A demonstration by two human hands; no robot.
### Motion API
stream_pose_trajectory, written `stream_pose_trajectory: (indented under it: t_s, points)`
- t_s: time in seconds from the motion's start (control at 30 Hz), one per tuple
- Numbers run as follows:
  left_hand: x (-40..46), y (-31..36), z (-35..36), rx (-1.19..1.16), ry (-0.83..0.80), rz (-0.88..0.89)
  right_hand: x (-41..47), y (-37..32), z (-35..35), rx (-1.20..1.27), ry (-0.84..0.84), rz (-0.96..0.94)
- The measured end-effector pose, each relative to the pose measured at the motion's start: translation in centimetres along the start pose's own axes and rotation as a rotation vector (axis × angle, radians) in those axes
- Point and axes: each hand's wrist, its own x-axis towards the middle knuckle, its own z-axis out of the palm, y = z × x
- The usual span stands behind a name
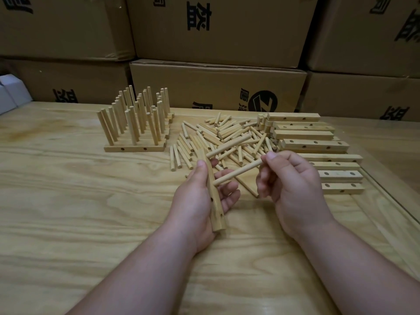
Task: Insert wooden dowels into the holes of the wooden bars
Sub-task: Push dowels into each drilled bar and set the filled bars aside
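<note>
Two bare hands meet above the pale plywood surface. The right hand pinches one end of a light round wooden dowel between thumb and curled fingers; the dowel's other end sits against the upper side of a slim pale wooden bar with drilled holes. Whether that tip is already inside a hole cannot be told, as it meets the bar right at the edge. The left hand grips this bar, thumb pressed along its near face and the other fingers curled under it and partly spread, their tips showing on the far side. A second dowel stands out from the top part of the same bar, angled up to the right; its seat is hidden behind the thumb.

Just beyond the hands lies a loose heap of short wooden dowels. To its right is a stack of bare wooden bars with side holes, stepped towards the viewer. To the left stand finished bars set side by side with upright dowels.

Behind everything rise brown cardboard boxes with black print; the print is cut off and unreadable. A white box is clipped by the left edge.
</note>
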Motion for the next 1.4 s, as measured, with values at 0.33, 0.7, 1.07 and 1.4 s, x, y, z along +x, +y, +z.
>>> stream_pose_trajectory:
  t_s: [0.33, 0.7, 1.07, 1.4]
  points:
    - [0.2, -0.3, -0.2, 0.038, -0.037, 0.000, 0.4, 0.1, -1.2, 0.309, -0.395, 0.425]
    - [0.2, 0.0, -0.4, -0.030, -0.073, -0.067, 0.7, 0.5, -1.7, 0.307, -0.441, 0.438]
    - [-0.2, 0.2, -0.6, -0.043, -0.154, -0.121, 0.7, 0.5, -2.3, 0.333, -0.597, 0.432]
    - [-0.1, 0.2, -0.7, -0.058, -0.167, -0.125, 0.7, 0.6, -2.4, 0.310, -0.633, 0.423]
